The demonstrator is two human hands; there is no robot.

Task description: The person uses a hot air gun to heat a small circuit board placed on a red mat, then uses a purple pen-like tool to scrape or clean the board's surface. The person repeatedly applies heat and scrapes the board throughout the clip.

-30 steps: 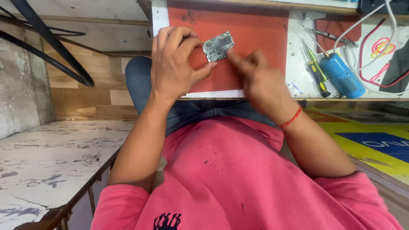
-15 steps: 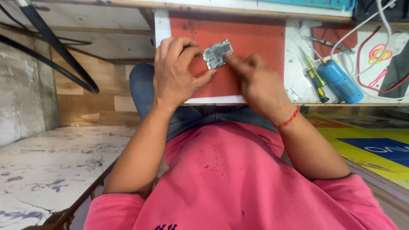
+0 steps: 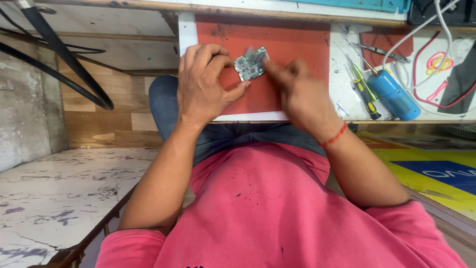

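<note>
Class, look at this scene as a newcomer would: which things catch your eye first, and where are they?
First comes the small green circuit board, pinched in the left hand over the red rubber work mat, with the blurred right hand touching its right edge. To the right, a blue cylindrical tool lies beside a yellow-and-black screwdriver on the white benchtop.

A greenish, perhaps silver-flecked circuit board (image 3: 250, 64) lies over a red-orange mat (image 3: 292, 44), beside a blue cylinder (image 3: 394, 94) and a yellow-and-black screwdriver (image 3: 364, 92).
</note>
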